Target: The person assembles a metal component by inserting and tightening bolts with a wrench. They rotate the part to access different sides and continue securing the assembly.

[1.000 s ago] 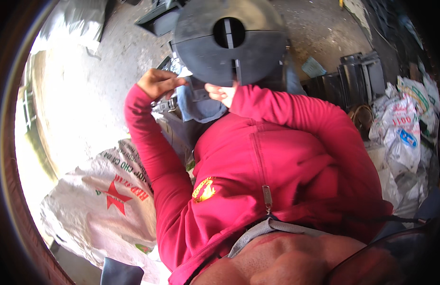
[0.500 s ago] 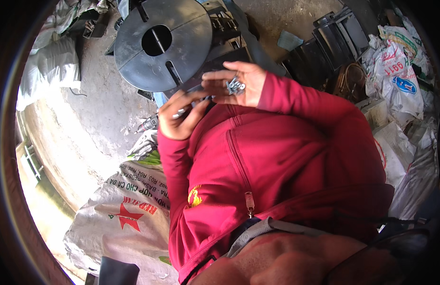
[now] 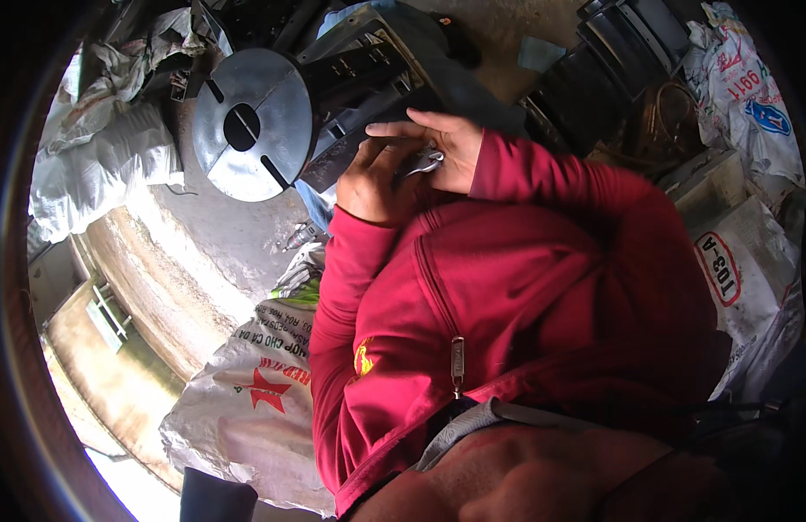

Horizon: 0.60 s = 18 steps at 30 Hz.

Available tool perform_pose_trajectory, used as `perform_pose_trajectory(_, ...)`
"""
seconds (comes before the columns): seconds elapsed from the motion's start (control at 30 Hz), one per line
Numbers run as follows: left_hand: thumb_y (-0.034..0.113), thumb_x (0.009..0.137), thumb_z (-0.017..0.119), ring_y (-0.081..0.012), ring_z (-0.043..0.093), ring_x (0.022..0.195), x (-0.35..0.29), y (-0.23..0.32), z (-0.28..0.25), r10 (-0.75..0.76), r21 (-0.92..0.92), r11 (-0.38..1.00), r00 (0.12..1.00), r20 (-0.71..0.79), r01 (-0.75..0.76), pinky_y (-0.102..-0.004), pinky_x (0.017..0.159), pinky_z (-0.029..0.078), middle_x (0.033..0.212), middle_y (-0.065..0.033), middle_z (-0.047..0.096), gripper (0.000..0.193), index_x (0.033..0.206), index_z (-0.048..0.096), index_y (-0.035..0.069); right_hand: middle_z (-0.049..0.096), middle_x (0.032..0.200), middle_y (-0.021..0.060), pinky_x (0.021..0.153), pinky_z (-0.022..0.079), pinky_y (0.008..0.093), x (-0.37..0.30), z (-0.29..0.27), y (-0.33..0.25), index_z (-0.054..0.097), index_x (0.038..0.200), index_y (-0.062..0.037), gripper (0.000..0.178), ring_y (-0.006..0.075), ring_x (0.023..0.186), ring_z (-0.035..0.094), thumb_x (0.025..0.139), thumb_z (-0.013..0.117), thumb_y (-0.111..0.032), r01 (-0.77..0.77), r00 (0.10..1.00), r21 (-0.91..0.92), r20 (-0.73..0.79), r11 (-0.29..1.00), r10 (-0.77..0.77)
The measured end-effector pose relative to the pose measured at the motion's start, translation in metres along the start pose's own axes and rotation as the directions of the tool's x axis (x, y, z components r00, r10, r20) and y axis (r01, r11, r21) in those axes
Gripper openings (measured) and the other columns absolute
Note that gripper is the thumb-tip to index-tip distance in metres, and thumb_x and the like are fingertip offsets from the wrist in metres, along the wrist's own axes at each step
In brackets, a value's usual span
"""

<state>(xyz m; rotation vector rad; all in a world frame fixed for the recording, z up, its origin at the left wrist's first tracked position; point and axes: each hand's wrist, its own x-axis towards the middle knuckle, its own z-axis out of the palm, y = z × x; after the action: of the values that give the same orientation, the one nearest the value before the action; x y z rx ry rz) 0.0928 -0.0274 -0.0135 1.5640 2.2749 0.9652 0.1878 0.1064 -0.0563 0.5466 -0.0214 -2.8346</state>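
My right hand (image 3: 455, 152) is held palm up in front of my chest, with several small silvery screws (image 3: 427, 158) lying in the palm. My left hand (image 3: 372, 184) reaches over from the left, back of the hand upward, its curled fingers down at the screws. The fingertips are hidden, so what they pinch cannot be made out. Beyond my left hand is a round grey metal disc (image 3: 213, 130) with a central hole and slots, next to a dark metal frame (image 3: 359, 78).
A tool like a drill (image 3: 303, 233) lies on the floor at left. Printed sacks (image 3: 238, 426) stand at lower left, more white sacks (image 3: 742, 96) at right. Black ribbed casings (image 3: 629, 43) are at the far right, clear plastic wrapping (image 3: 107, 165) at far left.
My left hand has moved right and turned over, its fingers now among the screws in my right palm. The view has shifted; the disc looks smaller and more tilted.
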Motion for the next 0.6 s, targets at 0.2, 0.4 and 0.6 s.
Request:
perform_pose_trajectory(0.2, 0.002, 0.076, 0.075, -0.0178, 0.067, 0.08, -0.002, -0.02, 0.009, -0.215, -0.408, 0.889, 0.976, 0.033, 0.209, -0.0275, 0.07, 0.052, 0.087, -0.0088, 0.067, 0.023, 0.098, 0.069, 0.004, 0.062, 0.114, 0.0075, 0.096, 0.047, 0.0364, 0.009, -0.029, -0.011, 0.055, 0.129, -0.003, 0.045, 0.0177, 0.101, 0.06, 0.099, 0.043, -0.036, 0.028, 0.977, -0.007, 0.21, 1.0, -0.026)
perform_pose_trajectory(0.4, 0.003, 0.08, 0.074, -0.0129, 0.063, 0.074, 0.002, -0.021, 0.01, -0.345, -0.536, 0.807, 0.934, -0.088, 0.248, -0.0253, 0.068, 0.049, 0.082, -0.0057, 0.066, 0.018, 0.098, 0.071, 0.003, 0.063, 0.114, 0.0054, 0.089, 0.052, 0.0361, -0.01, -0.002, -0.01, 0.06, 0.12, -0.0066, 0.034, 0.0188, 0.106, 0.06, 0.092, 0.063, -0.026, 0.124, 0.978, -0.302, -0.123, 0.945, -0.168)
perform_pose_trajectory(0.6, -0.001, 0.07, 0.072, -0.0213, 0.065, 0.075, 0.004, -0.005, 0.006, -0.078, -0.013, 0.997, 0.985, -0.154, 0.077, -0.0301, 0.066, 0.051, 0.086, -0.0096, 0.065, 0.036, 0.105, 0.072, 0.008, 0.064, 0.114, 0.0013, 0.074, 0.051, 0.026, -0.021, -0.003, -0.012, 0.064, 0.118, -0.014, 0.04, 0.0133, 0.102, 0.06, 0.087, 0.069, -0.038, 0.079, 0.96, -0.622, -0.164, 0.779, -0.228)
